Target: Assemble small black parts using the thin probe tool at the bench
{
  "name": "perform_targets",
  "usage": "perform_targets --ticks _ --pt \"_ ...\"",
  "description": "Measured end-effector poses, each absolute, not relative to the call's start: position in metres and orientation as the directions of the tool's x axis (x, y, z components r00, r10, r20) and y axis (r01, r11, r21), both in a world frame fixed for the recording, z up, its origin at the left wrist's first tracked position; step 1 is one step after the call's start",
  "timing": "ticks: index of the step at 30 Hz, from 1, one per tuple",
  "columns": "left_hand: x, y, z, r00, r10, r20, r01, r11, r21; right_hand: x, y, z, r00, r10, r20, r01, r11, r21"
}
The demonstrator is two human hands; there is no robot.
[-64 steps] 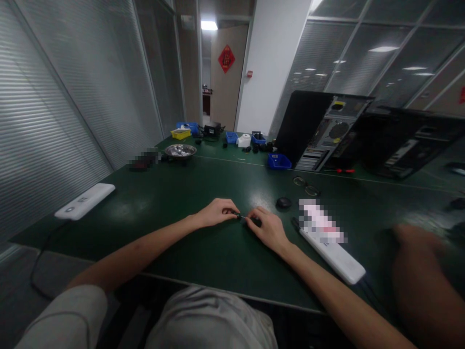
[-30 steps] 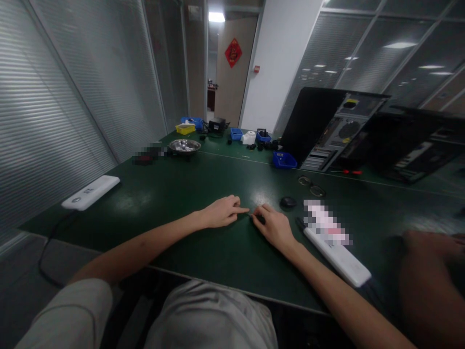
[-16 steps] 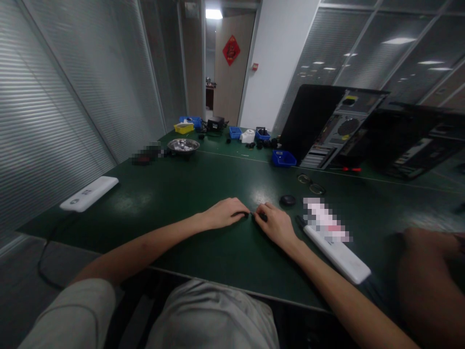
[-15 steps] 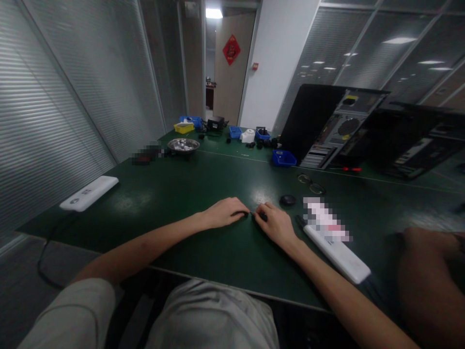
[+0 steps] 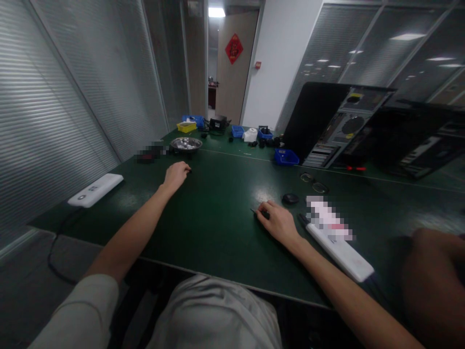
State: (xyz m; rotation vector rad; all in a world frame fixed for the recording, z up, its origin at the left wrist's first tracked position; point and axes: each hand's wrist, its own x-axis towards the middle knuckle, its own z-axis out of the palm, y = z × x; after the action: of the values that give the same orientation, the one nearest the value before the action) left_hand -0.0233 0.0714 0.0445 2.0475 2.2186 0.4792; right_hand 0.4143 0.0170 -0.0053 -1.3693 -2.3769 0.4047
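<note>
My left hand (image 5: 177,175) reaches out over the table, just short of the shiny metal bowl (image 5: 186,144). Its fingers are pinched on a small black piece (image 5: 189,170), too little of which shows to tell its kind. Nearer to me, my right hand (image 5: 276,219) rests on the green table (image 5: 218,228). Its fingers are closed round a dark pen-like tool (image 5: 266,214) whose thin tip points left. Most of this tool is hidden by the fingers. A black computer mouse (image 5: 290,198) lies just beyond the right hand.
White power-bank-like devices with cables lie at left (image 5: 96,190) and right (image 5: 341,254). Eyeglasses (image 5: 314,183) and a blue tray (image 5: 286,157) are beyond the mouse. A computer tower (image 5: 327,126) stands at back right. Another person's blurred arm (image 5: 432,276) is at far right.
My left hand has moved away from the right hand, forward and left towards the metal bowl, with the small black piece in its fingers. My right hand stays in place.
</note>
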Motion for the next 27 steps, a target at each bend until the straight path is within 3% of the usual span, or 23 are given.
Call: perform_targets --ticks 5,11,17,27 --pt "-0.049 0.073 0.038 -0.259 0.952 0.164 0.943 0.212 0.255 0.415 0.017 -0.005 -0.465 0.868 0.173 0.762 0.492 -0.421" --pt "-0.06 0.084 0.035 -0.33 0.941 0.074 0.899 0.289 0.328 0.415 0.017 -0.004 -0.467 0.868 0.171 0.761 0.493 -0.421" --pt "-0.068 0.089 0.034 -0.365 0.931 -0.006 0.849 0.336 0.407 0.415 0.017 -0.005 -0.463 0.871 0.166 0.767 0.487 -0.417" --pt "-0.065 0.084 0.035 -0.4 0.917 0.014 0.817 0.349 0.459 0.415 0.016 -0.002 -0.472 0.867 0.162 0.767 0.494 -0.409"
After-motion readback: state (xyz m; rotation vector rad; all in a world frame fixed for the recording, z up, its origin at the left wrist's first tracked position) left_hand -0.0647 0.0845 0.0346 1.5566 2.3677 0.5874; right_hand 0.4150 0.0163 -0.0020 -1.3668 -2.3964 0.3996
